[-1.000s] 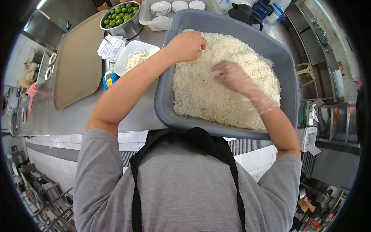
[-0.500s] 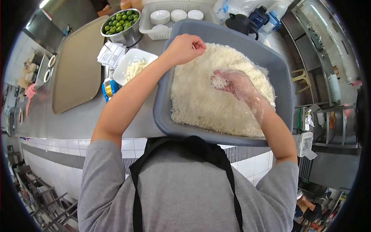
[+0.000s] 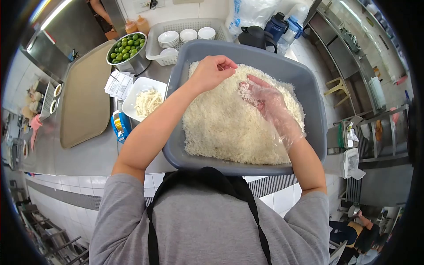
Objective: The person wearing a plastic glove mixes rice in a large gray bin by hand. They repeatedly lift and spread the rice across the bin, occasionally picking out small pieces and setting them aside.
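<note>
A large grey tub point(image 3: 245, 170) holds a wide heap of white, coarse crumbs point(image 3: 221, 128), grainy like breadcrumbs or rice. Over the back left of the heap is my left hand point(image 3: 213, 73), bare, its fingers curled together; whatever they may pinch is too small to make out. My right hand point(image 3: 270, 104), in a clear plastic glove, is cupped palm inward at the heap with a clump of the white crumbs in its fingers. Left of the tub, beside my left forearm, a white bowl point(image 3: 129, 104) contains pale strips point(image 3: 148, 102).
Behind stand a metal pot point(image 3: 137, 64) of green limes, a basket point(image 3: 154, 52) with small white dishes, a black jug point(image 3: 256, 37) and bottles point(image 3: 276, 25). Left are a brown tray point(image 3: 86, 97), paper slips point(image 3: 118, 84) and a blue tape dispenser point(image 3: 121, 126). Other people appear at the edges.
The view has shifted, so the tub sits lower and further left. My right hand's fingers have opened a little around the crumbs and lie closer to my left hand, which stays curled.
</note>
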A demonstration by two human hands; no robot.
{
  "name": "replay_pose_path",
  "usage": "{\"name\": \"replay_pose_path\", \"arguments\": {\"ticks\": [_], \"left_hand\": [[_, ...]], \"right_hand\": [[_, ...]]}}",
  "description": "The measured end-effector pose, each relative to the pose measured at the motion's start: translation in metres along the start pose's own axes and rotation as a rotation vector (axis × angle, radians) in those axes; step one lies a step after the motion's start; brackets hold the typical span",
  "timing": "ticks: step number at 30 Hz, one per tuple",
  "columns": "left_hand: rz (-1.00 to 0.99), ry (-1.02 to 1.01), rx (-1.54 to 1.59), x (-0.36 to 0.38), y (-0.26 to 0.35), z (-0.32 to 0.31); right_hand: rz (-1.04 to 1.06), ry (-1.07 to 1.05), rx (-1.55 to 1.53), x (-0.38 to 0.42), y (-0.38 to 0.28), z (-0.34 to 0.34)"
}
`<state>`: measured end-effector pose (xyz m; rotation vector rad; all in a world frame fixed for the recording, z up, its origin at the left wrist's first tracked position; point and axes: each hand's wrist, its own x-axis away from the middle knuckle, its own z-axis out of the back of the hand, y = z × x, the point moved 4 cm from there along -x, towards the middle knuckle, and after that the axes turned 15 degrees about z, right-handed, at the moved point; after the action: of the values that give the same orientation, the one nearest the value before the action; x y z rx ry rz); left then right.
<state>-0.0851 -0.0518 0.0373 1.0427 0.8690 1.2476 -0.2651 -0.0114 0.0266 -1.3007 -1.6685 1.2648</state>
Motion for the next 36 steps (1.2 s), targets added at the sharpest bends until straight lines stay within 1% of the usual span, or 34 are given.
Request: {"name": "replay_pose_path", "arguments": {"ticks": [1,3,5,7,8,10,14,16,17,19,20,21,22,23,25,26,28,29,31,36], "left_hand": [[0.026,-0.004,-0.018,0.001,-0.003,0.0],[0.025,-0.005,-0.032,0.003,-0.005,0.0],[0.023,-0.001,-0.048,0.006,-0.004,0.0],[-0.084,0.022,-0.074,0.012,0.001,-0.003],[-0.083,0.023,-0.073,0.015,0.002,-0.005],[-0.339,0.041,-0.225,0.024,0.014,-0.01],[-0.359,0.014,-0.283,0.025,0.013,-0.014],[-0.293,0.053,-0.227,0.021,0.008,-0.011],[-0.294,0.054,-0.227,0.019,0.008,-0.01],[-0.015,0.086,-0.08,0.012,0.0,-0.005],[-0.017,0.092,-0.078,0.012,0.0,-0.005],[-0.058,0.153,-0.099,0.013,0.0,-0.003],[-0.1,0.215,-0.119,0.014,0.001,-0.002],[-0.101,0.223,-0.119,0.015,0.002,-0.004],[-0.085,0.133,-0.151,0.016,0.002,-0.014],[-0.085,0.141,-0.15,0.015,0.003,-0.013],[0.163,-0.151,0.152,0.012,-0.004,-0.019],[0.158,-0.143,0.156,0.012,-0.004,-0.017],[0.331,-0.278,0.331,0.011,-0.013,-0.02],[0.338,-0.293,0.425,0.006,-0.018,-0.027]], "right_hand": [[-0.003,0.004,-0.001,-0.001,0.0,0.002],[-0.082,0.045,-0.208,-0.003,0.003,0.003],[-0.081,0.012,-0.252,-0.005,0.007,0.006],[-0.078,-0.022,-0.297,-0.005,0.006,0.004],[-0.108,-0.001,-0.286,-0.004,0.004,0.0],[-0.139,0.018,-0.275,-0.004,0.004,-0.001],[-0.136,0.002,-0.271,-0.003,0.004,-0.003],[-0.125,-0.014,-0.29,-0.001,0.001,-0.005],[-0.13,-0.04,-0.309,0.0,-0.001,-0.007],[-0.134,-0.074,-0.324,0.001,-0.004,-0.01],[-0.143,-0.119,-0.327,0.002,-0.006,-0.013],[-0.152,-0.166,-0.328,0.003,-0.007,-0.016],[-0.152,-0.174,-0.324,0.003,-0.008,-0.018],[-0.159,-0.181,-0.344,0.003,-0.007,-0.021],[-0.169,-0.194,-0.362,0.004,-0.006,-0.026],[-0.167,-0.197,-0.357,0.005,-0.005,-0.028],[-0.166,-0.204,-0.348,0.005,-0.004,-0.031],[-0.167,-0.205,-0.33,0.005,-0.004,-0.032],[-0.165,-0.202,-0.313,0.005,-0.002,-0.032],[-0.193,-0.192,-0.319,0.005,0.0,-0.035]]}}
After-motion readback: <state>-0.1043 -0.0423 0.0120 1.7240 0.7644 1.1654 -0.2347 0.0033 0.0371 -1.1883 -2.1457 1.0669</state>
